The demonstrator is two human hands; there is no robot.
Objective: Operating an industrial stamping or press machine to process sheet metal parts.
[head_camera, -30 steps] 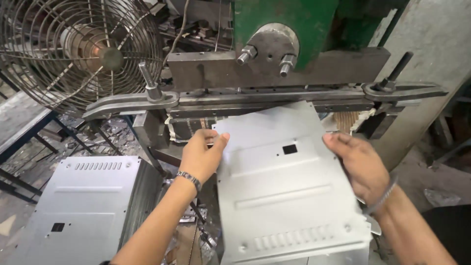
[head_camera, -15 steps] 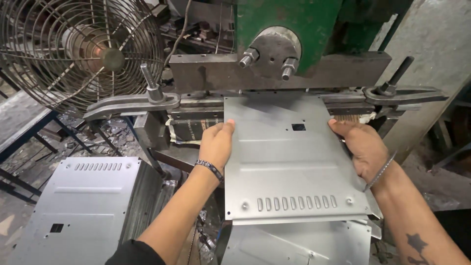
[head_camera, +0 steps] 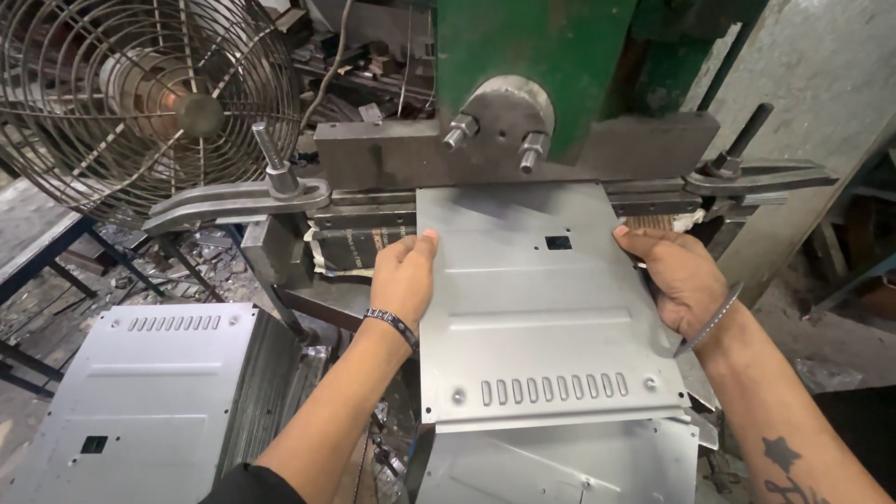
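Left hand (head_camera: 403, 280): laid against the left edge of the grey metal panel (head_camera: 537, 299), thumb on top, fingers curled under the edge, clamped on the sheet; dark beaded bracelet (head_camera: 392, 324) at the wrist.
Right hand (head_camera: 679, 275): clamped on the right edge of the same panel, thumb on the upper face, fingers under; thin metal bangle (head_camera: 714, 315) at the wrist.
Grey metal panel: held flat between both hands, far edge pushed in under the dark steel block (head_camera: 509, 154) of the green press (head_camera: 541, 51); small square hole near the far right corner, row of slots along the near edge.
Lower panel (head_camera: 560, 462): lay directly beneath the held panel, near edge jutting out toward the camera.
Stack of panels (head_camera: 140, 392): stood at lower left, well apart from the hands, slotted edge turned away from the camera.
Clamp bars: one at left (head_camera: 238, 201) with an upright bolt, one at right (head_camera: 761, 177), both flanking the press bed.
Wire-guard fan (head_camera: 140, 93): stood at upper left, behind the left clamp bar.
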